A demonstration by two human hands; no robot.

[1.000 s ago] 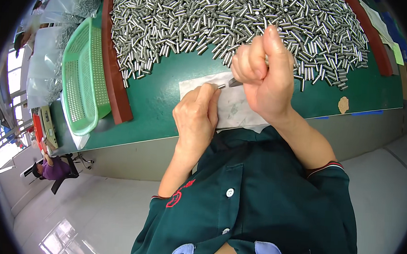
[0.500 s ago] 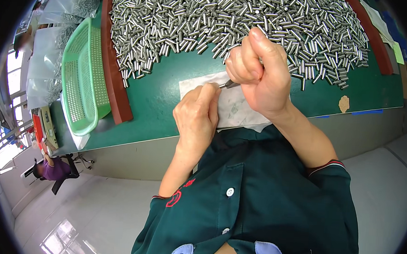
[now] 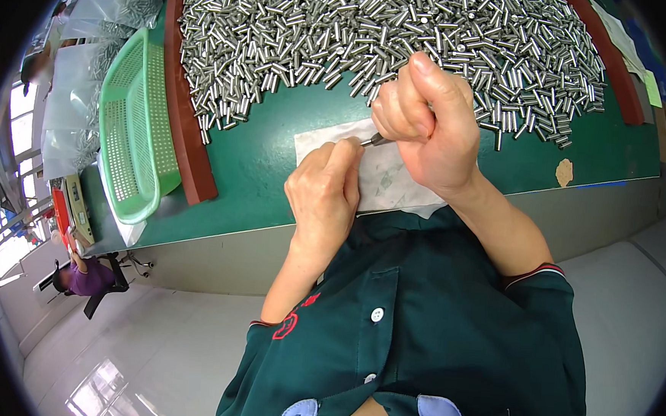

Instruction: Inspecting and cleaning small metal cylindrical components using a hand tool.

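Note:
My left hand [image 3: 323,188] is closed in a pinch on a small metal pin [image 3: 366,142], of which only the end shows past the fingertips. Wrapped in a fist, thumb up, my right hand [image 3: 436,134] grips a slim tool with a dark tapered tip [image 3: 379,138]; the rest of it is hidden in the palm. The tip meets the pin's end, or lies very close to it. Both hands are over a stained white cloth [image 3: 387,188] at the table's near edge. Beyond them a wide heap of short shiny metal pins [image 3: 389,40] covers the green tabletop [image 3: 253,150].
Dark red rails [image 3: 188,138] border the heap left and right. Left of it stand a green perforated basket [image 3: 135,139] and clear bags [image 3: 72,108] of metal parts. A tan patch [image 3: 564,172] marks the table at right. A seated person [image 3: 89,275] is farther left.
Both hands have shifted very slightly, a little right and down in the view. Their grips on the pin and the tool look the same.

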